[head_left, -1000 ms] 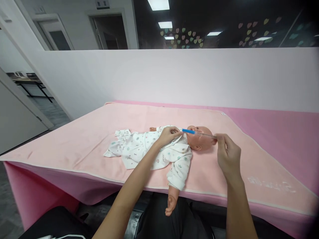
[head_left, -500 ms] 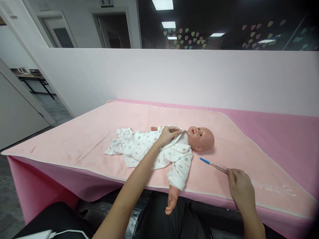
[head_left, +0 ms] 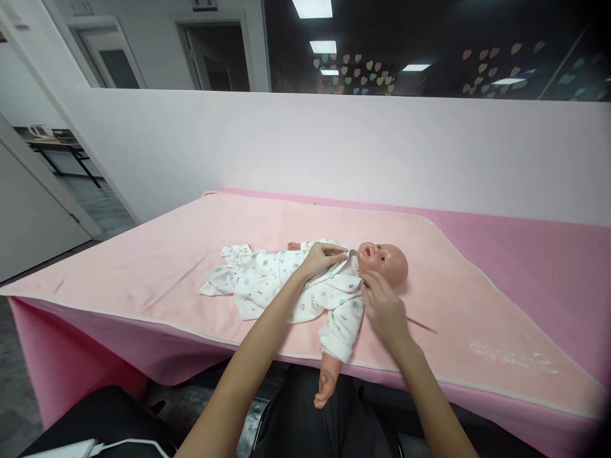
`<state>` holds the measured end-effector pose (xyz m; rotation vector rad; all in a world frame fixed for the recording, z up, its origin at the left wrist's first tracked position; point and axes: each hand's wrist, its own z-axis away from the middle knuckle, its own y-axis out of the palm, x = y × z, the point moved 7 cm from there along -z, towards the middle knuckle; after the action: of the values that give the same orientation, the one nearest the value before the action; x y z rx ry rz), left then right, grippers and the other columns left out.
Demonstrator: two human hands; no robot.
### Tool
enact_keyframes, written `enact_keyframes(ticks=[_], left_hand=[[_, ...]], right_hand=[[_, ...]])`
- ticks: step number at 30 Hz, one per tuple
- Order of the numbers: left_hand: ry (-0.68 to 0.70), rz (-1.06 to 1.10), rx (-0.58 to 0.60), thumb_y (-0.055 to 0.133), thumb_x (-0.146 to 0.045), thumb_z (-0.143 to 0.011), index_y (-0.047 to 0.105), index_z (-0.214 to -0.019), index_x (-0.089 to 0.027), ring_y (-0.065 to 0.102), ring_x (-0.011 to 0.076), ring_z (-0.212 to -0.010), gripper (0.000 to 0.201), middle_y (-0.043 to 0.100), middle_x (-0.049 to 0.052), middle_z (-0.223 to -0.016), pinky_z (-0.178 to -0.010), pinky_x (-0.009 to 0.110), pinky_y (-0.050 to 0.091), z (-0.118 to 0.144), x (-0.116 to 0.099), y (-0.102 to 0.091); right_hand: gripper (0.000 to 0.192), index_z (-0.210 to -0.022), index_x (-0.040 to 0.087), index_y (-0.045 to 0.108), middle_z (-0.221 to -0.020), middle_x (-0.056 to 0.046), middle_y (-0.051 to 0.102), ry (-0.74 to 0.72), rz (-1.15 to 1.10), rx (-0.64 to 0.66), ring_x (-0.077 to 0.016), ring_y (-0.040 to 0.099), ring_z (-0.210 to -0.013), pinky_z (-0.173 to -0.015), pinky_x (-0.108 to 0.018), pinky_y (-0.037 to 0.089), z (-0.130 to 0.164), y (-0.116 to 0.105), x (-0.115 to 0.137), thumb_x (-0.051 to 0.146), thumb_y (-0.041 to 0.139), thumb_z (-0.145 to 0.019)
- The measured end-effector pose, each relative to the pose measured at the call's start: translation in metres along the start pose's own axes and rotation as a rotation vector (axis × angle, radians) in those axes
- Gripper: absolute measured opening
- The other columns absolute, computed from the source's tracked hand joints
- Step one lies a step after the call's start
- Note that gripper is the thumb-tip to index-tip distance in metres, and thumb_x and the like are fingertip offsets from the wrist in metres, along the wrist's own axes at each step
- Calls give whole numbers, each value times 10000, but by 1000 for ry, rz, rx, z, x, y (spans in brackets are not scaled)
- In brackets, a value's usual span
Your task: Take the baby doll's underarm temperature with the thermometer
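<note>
A baby doll (head_left: 382, 261) lies on its back, its head to the right, dressed in a white printed shirt (head_left: 346, 308) and matching pants (head_left: 252, 277). My left hand (head_left: 324, 259) rests on its chest, fingers together and closed on the shirt's front edge by the collar. At the near side of the neck, my right hand (head_left: 386, 312) has its fingers drawn together at the shirt's collar; the fingertips are partly hidden. Just right of that hand lies a pen (head_left: 422, 326), its blue end covered by the hand.
A pale pink cloth (head_left: 162, 248) covers the table over a darker pink cover (head_left: 539, 267). Behind stands a white wall (head_left: 334, 146) with a dark window above. One doll arm (head_left: 327, 381) hangs over the front edge, above my lap.
My right hand has let go of the pen, leaving it on the cloth, and has moved left to the doll's collar. My left hand stays on the chest.
</note>
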<state>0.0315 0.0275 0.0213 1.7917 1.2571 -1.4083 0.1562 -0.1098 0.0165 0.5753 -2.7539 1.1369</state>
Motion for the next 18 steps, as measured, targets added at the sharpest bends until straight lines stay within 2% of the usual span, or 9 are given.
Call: enact_keyframes(ticks=[1, 3, 6, 10, 13, 18], left_hand=[[-4, 6, -10, 732, -350, -615, 716, -876, -134, 578, 138, -655, 339, 693, 90, -806, -582, 233, 429, 0, 2, -1], [-7, 25, -34, 730, -352, -615, 713, -878, -127, 568, 130, -615, 347, 689, 80, -756, -562, 234, 429, -1, 5, -4], [5, 89, -107, 731, -342, -612, 711, -870, -127, 565, 121, -607, 337, 685, 71, -748, -576, 235, 437, -3, 10, -11], [7, 89, -136, 733, -324, -610, 713, -864, -125, 505, 86, -538, 324, 660, 45, -668, -519, 214, 390, -2, 11, -14], [4, 67, -82, 704, -327, -649, 713, -887, -140, 429, 62, -483, 303, 621, 15, -595, -470, 203, 323, 0, 9, -10], [13, 58, -29, 652, -327, -701, 708, -898, -160, 428, 67, -495, 265, 622, 8, -617, -480, 208, 311, 5, 6, -7]], right_hand=[[305, -1089, 199, 556, -1124, -63, 599, -51, -31, 61, -171, 563, -1004, -796, -267, 456, -15, 13, 10, 156, 360, -859], [285, -989, 204, 601, -954, -37, 658, -96, -98, 124, -153, 602, -868, -731, -246, 461, -41, 32, 21, 144, 354, -860], [267, -912, 197, 619, -879, -37, 665, -53, -176, 65, -160, 602, -818, -747, -270, 459, -60, 46, 21, 158, 361, -859], [292, -945, 174, 612, -925, -70, 655, 78, -270, -166, -165, 589, -883, -796, -288, 459, -52, 48, 12, 182, 327, -880], [276, -948, 175, 610, -916, -74, 651, 99, -301, -233, -167, 588, -885, -806, -294, 458, -41, 49, 9, 217, 344, -891], [229, -902, 165, 603, -813, -70, 638, 223, -350, -298, -143, 549, -632, -648, -290, 478, -34, 43, -1, 294, 416, -873]])
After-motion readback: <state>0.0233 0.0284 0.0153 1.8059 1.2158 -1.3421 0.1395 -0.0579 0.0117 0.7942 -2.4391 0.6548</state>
